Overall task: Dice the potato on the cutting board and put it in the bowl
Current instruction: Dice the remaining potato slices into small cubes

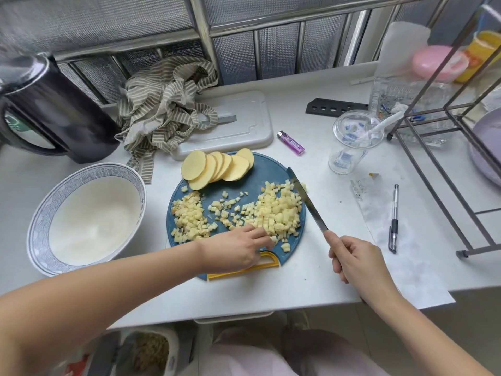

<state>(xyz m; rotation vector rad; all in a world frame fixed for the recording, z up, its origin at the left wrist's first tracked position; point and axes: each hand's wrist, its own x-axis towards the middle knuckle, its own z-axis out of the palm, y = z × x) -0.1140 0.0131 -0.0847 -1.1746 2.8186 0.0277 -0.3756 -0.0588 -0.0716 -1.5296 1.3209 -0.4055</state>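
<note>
A round blue cutting board [267, 169] with a yellow handle lies in the middle of the white table. Potato dice [276, 210] cover its right half, and a smaller pile of dice [189, 218] lies at its left. A fan of potato slices [217, 166] rests at the board's far edge. My left hand [241, 249] lies on the board's near side, its fingers touching the dice. My right hand [352, 260] grips the handle of a knife [307, 199], whose blade lies along the right edge of the big pile. A white bowl [43, 221] with a blue patterned rim stands left of the board.
A black kettle [51, 109] stands at far left. A striped cloth [165, 104] lies on a grey lid [244, 126] behind the board. A purple lighter [290, 142], a plastic cup [352, 142], a pen [394, 218] and a metal rack [444, 158] are to the right.
</note>
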